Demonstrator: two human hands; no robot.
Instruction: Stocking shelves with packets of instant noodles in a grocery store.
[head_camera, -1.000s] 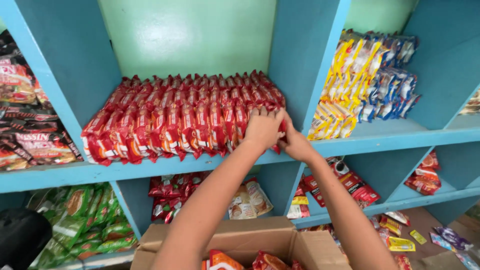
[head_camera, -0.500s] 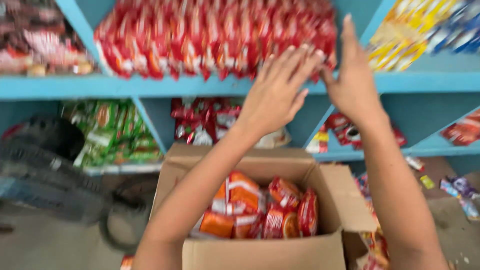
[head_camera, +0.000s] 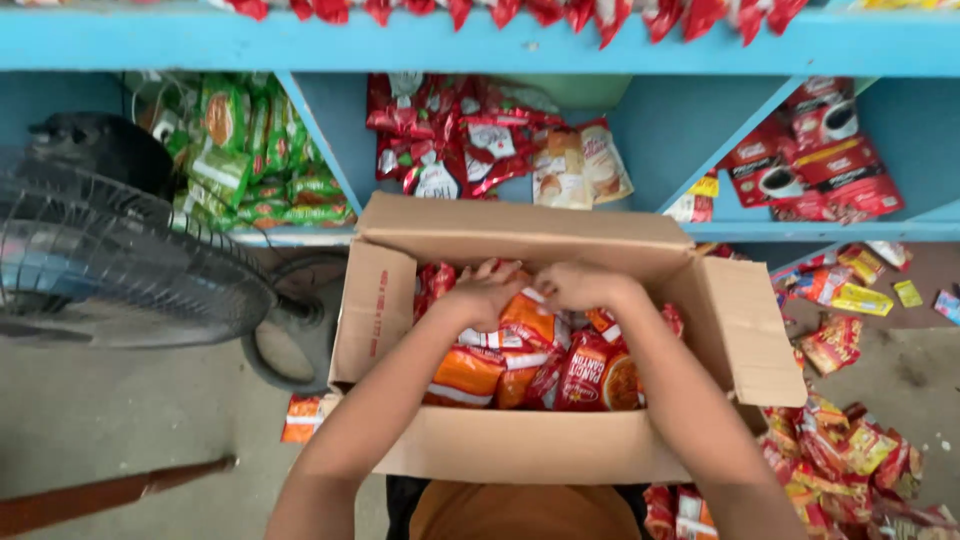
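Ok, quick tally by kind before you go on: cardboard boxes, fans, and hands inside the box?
cardboard box: 1
fan: 1
hands in the box: 2, the left hand and the right hand
total: 4

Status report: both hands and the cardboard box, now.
Left hand and right hand down in open brown cardboard box, on red-and-orange snack packets. Grip unclear. Nothing blocking; black floor fan stands left.
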